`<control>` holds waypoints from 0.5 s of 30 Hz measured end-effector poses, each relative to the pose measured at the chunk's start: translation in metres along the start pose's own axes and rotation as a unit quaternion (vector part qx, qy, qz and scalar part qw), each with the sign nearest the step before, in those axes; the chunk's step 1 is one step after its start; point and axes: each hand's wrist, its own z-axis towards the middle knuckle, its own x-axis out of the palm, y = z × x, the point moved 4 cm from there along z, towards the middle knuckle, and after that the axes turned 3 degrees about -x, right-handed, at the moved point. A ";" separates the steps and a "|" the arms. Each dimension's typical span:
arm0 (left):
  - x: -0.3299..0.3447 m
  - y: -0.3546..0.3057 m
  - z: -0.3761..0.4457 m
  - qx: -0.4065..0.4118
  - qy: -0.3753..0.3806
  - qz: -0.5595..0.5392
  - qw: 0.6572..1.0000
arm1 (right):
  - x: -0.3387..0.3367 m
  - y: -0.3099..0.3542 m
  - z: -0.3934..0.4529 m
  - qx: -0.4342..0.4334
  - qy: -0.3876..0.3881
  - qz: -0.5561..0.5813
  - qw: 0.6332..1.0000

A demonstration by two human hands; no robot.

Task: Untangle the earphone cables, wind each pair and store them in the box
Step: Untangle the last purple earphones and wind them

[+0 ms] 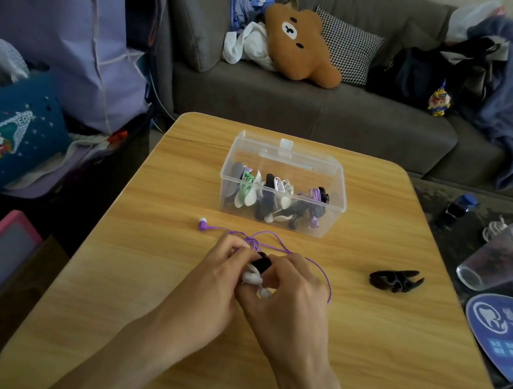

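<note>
A purple earphone cable (321, 268) lies in loose loops on the wooden table (163, 297), one purple earbud (202, 224) resting to the left. My left hand (222, 270) and my right hand (290, 288) meet over the tangle, fingers curled round a black winder (262, 261) with white earphone parts (253, 277) showing between them. Beyond the hands stands a clear plastic box (283, 187) with its lid open, holding several wound earphones on winders. An empty black winder (396, 279) lies to the right.
A tipped clear cup (506, 258) and a blue round fan (510, 335) lie off the table's right edge. Bags and boxes crowd the left side. A grey sofa (297, 106) with a bear cushion stands behind the table.
</note>
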 end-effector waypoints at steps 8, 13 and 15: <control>-0.010 0.003 -0.002 -0.029 -0.013 -0.052 0.998 | 0.000 0.016 -0.001 -0.075 -0.063 0.002 0.995; -0.018 -0.001 -0.002 -0.013 -0.055 -0.064 0.996 | -0.002 0.016 0.001 -0.063 -0.077 0.024 0.995; -0.017 -0.004 -0.001 -0.005 -0.069 -0.051 0.996 | -0.003 0.012 0.001 -0.028 -0.077 0.056 0.995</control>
